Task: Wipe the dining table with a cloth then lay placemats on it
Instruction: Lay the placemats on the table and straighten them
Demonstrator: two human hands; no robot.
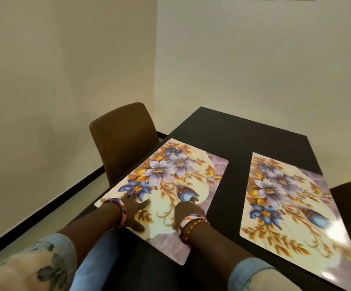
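I see the left mat (170, 185) lying flat on the dark desk (244, 135) at its left edge, with my left hand (135, 211) and right hand (188, 211) both pressing on its near half, fingers (144, 205) released and spread flat. The right mat (292, 206) lies beside it, apart. A brown chair (124, 139) stands at the desk's left side.

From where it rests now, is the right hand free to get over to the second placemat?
Probably yes. The right hand lies flat on the left placemat; only bare dark table separates it from the right placemat.
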